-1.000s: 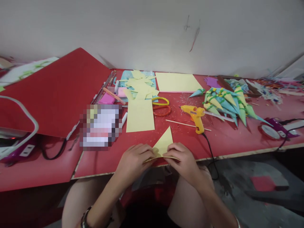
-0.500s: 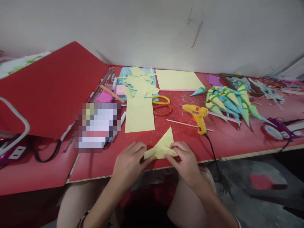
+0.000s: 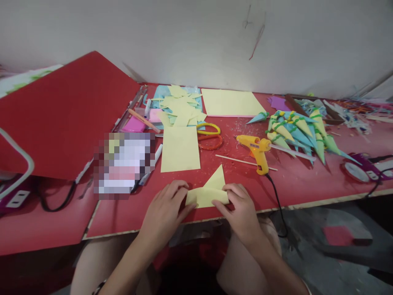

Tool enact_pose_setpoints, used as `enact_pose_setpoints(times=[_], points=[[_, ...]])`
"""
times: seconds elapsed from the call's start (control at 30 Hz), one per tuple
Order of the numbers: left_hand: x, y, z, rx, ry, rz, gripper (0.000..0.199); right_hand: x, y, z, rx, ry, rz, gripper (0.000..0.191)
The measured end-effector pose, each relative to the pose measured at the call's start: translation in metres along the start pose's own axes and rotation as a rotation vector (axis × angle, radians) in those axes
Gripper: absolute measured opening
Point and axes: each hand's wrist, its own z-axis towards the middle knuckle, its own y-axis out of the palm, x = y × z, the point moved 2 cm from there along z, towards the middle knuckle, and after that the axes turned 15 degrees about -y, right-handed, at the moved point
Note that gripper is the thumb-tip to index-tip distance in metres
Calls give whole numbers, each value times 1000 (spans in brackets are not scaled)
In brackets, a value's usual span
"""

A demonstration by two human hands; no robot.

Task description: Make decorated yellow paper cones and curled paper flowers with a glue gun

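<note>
A piece of pale yellow paper [image 3: 206, 197] lies at the table's front edge, its near part rolled or folded over and a pointed corner sticking up behind. My left hand [image 3: 167, 205] pinches its left end between thumb and fingers. At the right end my right hand [image 3: 239, 203] grips it the same way, thumb on the near side. Just beyond the hands rests a flat yellow sheet [image 3: 180, 149]. Scissors with a yellow and a red handle [image 3: 211, 142] lie partly under that sheet.
A yellow glue gun [image 3: 256, 149] with a black cord lies to the right, across a thin stick [image 3: 227, 159]. Behind it are several blue and yellow paper cones [image 3: 294, 131]. Yellow paper scraps [image 3: 181, 104] and a larger sheet [image 3: 233, 102] lie along the wall.
The near part of the paper is now a flatter, more even band between my hands. Both hands keep hold of its ends, the left thumb slightly farther left.
</note>
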Motion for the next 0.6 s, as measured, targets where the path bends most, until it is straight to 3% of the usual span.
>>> enact_pose_setpoints(times=[0.13,0.27,0.47,0.6], points=[[1,-1,-2,55,78,-19,40,-1,-1,1,-15,-2,0,12],[10,-7,-5,61,221,110,51,-1,-1,1,-30,-2,-4,13],[22,-15,-4,-49,441,236,32,-2,0,1,-37,-13,-21,16],[21,-17,-5,-56,556,274,33,-4,0,2,-49,-26,-37,15]])
